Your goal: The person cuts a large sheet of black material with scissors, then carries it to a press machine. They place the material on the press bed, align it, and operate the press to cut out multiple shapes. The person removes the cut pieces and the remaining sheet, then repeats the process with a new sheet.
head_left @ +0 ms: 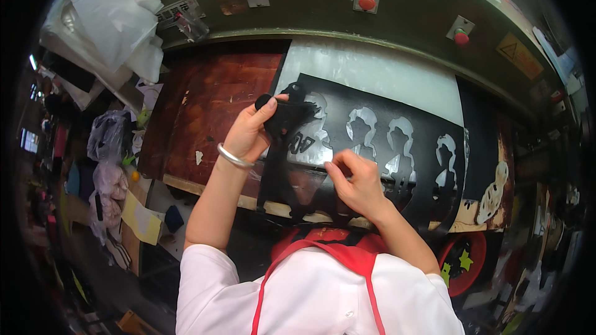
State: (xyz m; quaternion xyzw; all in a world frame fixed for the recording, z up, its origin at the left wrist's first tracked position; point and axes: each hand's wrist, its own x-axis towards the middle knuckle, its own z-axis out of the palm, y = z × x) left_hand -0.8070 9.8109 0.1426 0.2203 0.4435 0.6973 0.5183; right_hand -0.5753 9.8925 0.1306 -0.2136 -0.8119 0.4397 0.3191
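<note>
Our left hand point(251, 129) grips black cut pieces point(282, 118) above the left end of the black sheet point(426, 146) on the pale board point(372, 61); our right hand point(357, 181) curls over the sheet, holding what, we cannot tell. We should lift gently, keeping the sheet flat.

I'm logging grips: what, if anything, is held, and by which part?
The left hand pinches flat black cut pieces near their upper left edge; whether the right hand holds anything is unclear.

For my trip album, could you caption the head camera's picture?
Left hand gripping black pieces, right hand by a black sheet with shaped holes, red bin off to the right.
</note>
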